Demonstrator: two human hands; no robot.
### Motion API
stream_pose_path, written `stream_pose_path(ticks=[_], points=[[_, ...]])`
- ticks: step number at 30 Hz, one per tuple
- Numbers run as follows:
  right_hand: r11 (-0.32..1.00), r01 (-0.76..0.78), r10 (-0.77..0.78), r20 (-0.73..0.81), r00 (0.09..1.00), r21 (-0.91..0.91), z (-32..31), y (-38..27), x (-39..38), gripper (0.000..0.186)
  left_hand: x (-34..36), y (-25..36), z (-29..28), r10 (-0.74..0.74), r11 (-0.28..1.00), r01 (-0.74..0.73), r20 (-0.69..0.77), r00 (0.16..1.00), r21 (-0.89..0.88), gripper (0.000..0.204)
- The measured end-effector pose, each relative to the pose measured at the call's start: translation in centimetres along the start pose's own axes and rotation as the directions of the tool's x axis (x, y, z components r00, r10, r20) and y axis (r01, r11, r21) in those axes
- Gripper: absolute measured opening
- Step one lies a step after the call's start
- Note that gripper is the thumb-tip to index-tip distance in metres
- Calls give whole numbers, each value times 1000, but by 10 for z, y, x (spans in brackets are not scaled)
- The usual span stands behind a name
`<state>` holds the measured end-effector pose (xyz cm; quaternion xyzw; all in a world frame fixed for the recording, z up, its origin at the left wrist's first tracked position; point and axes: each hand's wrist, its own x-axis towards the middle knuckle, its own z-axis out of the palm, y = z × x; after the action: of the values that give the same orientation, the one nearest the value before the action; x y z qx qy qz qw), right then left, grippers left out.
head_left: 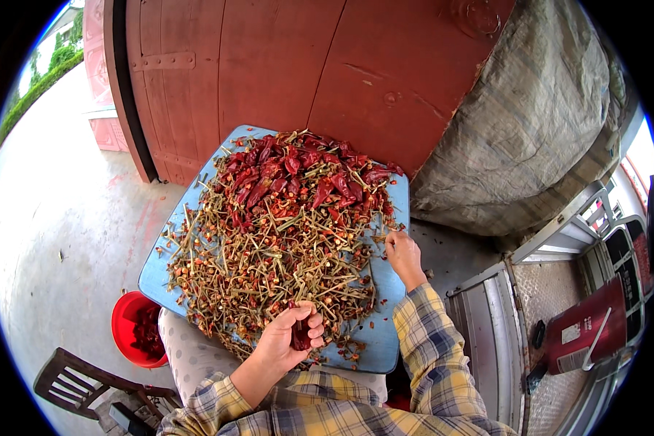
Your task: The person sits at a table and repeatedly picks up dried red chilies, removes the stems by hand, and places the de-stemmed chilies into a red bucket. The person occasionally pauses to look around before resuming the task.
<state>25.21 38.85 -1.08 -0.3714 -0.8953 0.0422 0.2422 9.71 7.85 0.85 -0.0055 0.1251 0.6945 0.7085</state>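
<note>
My left hand [291,333], low in the middle, is closed round a dark red dried pepper [301,336] above a heap of pale stems, seeds and red bits [254,261]. Whole red dried peppers [291,163] lie on the far part of the heap. The heap covers much of a light blue board [161,269] over my lap. My right hand [397,248] is at the board's right side, beside the loose stems, with its fingers curled together; I cannot make out what, if anything, is in them.
A red bucket [126,323] holding red peppers stands left of my legs, near a dark wooden chair [73,374]. Red wooden doors [269,58] rise behind the board, beside a grey tarp-covered pile [516,145]. A metal cart bed [563,283] carrying a maroon object [588,334] is on the right.
</note>
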Motion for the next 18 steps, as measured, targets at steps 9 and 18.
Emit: stream_pose_path(ticks=[9, 18], points=[[825, -145, 6, 248, 969, 546, -41, -91, -24, 6, 2, 1, -1, 36, 999, -36, -50, 998, -16, 9], [448, -313, -50, 372, 927, 838, -61, -136, -38, 14, 5, 3, -6, 61, 998, -60, -22, 998, 8, 15]])
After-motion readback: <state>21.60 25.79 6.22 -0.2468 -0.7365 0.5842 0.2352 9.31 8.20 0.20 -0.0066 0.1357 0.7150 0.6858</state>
